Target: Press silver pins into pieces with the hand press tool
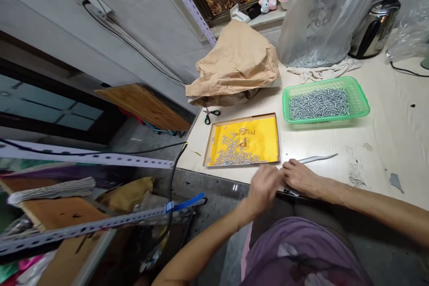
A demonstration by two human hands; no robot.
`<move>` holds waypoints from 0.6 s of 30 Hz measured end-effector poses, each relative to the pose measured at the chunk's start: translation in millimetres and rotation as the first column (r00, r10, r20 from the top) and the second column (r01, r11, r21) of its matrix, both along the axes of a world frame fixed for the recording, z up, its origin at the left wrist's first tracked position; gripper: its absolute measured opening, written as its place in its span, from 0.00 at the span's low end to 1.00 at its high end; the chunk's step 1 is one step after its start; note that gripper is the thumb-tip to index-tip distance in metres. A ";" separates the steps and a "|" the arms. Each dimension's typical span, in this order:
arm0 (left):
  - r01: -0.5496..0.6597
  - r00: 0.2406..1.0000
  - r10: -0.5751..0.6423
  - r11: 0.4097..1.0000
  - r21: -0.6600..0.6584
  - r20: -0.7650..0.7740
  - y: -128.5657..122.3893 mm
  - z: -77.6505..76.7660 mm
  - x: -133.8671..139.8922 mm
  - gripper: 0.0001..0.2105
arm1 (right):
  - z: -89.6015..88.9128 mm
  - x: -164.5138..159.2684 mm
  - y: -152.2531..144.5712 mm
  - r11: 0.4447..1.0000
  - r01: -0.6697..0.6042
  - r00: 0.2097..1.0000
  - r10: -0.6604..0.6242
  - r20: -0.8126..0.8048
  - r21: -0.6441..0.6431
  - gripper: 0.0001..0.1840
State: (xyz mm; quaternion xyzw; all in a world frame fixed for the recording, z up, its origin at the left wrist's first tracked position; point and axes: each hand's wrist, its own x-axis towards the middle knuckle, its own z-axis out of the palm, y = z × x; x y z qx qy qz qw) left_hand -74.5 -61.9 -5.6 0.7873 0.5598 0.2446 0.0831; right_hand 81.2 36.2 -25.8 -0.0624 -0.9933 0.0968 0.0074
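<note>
My left hand (264, 189) is smeared by motion just off the table's front edge, beside my right hand; whether it holds anything does not show. My right hand (299, 175) rests at that edge with its fingers bent and pressed together; what they hold is hidden. A small dark metallic piece (292, 191) shows beneath it. Behind that hand lies a thin pointed silver tool (318, 158). To the left, a shallow tray (205, 151) with a yellow bottom holds many small metal pins (234, 154), mostly heaped at its near side. A green plastic basket (360, 106) contains more pins.
Crumpled brown paper (237, 60) stands behind the tray, near dark-handled scissors (211, 115). At the back are a large clear plastic bag (321, 22), a cloth (326, 70) and a metal kettle (377, 27). Left of the table, a black cable (171, 187) hangs by perforated rails (83, 156).
</note>
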 end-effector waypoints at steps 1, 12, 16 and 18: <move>-0.099 0.994 0.099 0.995 -0.011 -0.048 13.8 2.3 -13.6 0.13 | -0.5 -1.0 -0.3 1.000 0.018 1.000 -0.018 -0.012 -0.002 0.08; 0.288 0.908 -0.376 0.881 -0.374 -0.187 98.2 0.3 -57.6 0.10 | 91.2 46.6 105.1 0.770 0.619 0.642 -0.609 -0.465 -0.153 0.16; 0.313 0.878 -0.424 0.860 -0.404 -0.221 103.7 2.3 -59.3 0.12 | 91.0 65.5 107.3 0.737 0.663 0.623 -0.641 -0.449 -0.131 0.17; 0.302 0.889 -0.408 0.863 -0.404 -0.208 102.9 1.1 -61.1 0.12 | 80.5 71.7 86.0 0.786 0.595 0.692 -0.607 -0.391 -0.166 0.16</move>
